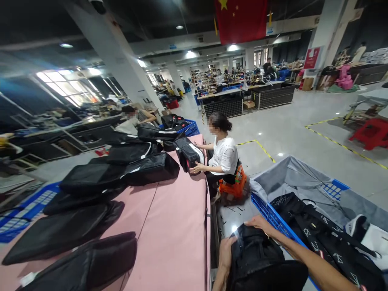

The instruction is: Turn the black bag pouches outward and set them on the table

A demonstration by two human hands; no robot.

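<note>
1. Two bare hands, the wearer's own, hold a black bag at the near right, between a pink-covered table and a blue crate.
2. The left hand grips the bag's left edge, thumb and fingers closed on the fabric. The right hand grasps the far edge, fingers bent over it; some fingertips are hidden.
3. What supports the bag from below cannot be told.
4. The step in hand seems to be handling or adjusting the bag at its far end. The next move, as I judge it, calls for a steady hold by both hands, and for room between table edge and crate.
5. To the right, the crate has a grey lining and holds black items with white markings.
6. Several black bags lie along the table's left side. Farther off, a seated co-worker in white touches another black bag on the table.
</note>
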